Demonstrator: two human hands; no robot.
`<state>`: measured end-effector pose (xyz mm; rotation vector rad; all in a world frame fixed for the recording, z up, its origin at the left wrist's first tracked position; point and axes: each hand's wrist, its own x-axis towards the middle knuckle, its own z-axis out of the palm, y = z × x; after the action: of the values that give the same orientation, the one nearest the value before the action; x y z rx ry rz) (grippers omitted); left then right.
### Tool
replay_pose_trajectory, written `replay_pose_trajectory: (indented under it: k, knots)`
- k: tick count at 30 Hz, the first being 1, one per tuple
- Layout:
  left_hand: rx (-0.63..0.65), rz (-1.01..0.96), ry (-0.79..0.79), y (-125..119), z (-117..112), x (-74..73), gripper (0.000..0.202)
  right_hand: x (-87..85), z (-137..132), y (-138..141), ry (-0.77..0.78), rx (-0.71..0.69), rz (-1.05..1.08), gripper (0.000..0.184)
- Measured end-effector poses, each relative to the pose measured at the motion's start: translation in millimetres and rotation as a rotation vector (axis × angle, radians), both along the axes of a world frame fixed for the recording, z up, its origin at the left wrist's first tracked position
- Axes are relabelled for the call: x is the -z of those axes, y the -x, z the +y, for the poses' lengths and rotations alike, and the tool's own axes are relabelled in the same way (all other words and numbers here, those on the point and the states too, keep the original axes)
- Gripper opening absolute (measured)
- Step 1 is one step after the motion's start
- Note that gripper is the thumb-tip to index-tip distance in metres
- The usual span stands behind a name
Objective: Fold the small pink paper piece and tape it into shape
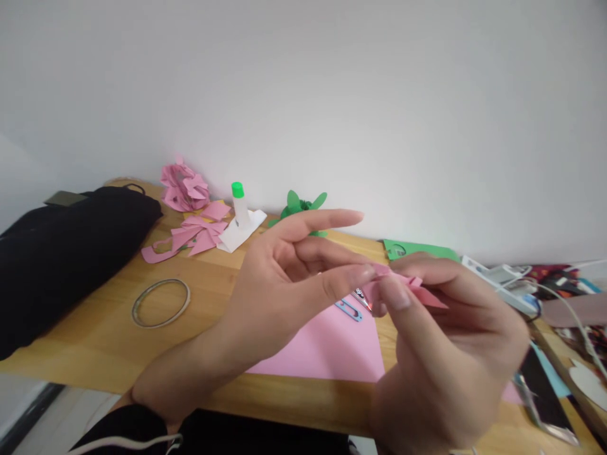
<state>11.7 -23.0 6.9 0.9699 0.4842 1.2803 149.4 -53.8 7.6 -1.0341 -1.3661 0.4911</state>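
Observation:
A small folded piece of pink paper [427, 296] is held up above the table between both hands. My left hand [294, 284] pinches its left end between thumb and a finger, with the index finger stretched out above. My right hand [446, 335] grips the same piece from the right, thumb in front; its fingers hide part of the paper. Beneath them lies a flat pink sheet [327, 351]. A light blue cutter-like tool [349, 310] rests by the sheet, partly covered by the hands.
Crumpled pink paper [184, 187] and pink scraps [196, 232] lie at the back left, beside a green-capped glue stick [241, 208]. A metal bangle [161, 303] and a black bag [71, 259] are at left. Green paper leaves [293, 202], a power strip [502, 287] and scissors [531, 401] are also there.

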Motion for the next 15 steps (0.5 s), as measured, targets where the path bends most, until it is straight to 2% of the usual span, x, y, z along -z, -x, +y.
replay_pose_trajectory:
  k: [3,9,15]
  knots:
    - [-0.039,0.018,-0.015,-0.3,-1.6,-1.4,0.03,0.5,-0.2,-0.5,0.003,-0.032,0.021,0.012]
    - [-0.122,0.11,-0.083,-1.0,-5.0,-1.8,0.027,1.4,-0.1,-1.6,0.021,0.003,0.039,0.011]
    - [-0.138,0.141,-0.104,-0.4,-5.3,0.1,0.03,1.3,1.7,-3.4,0.046,-0.02,0.017,0.01]
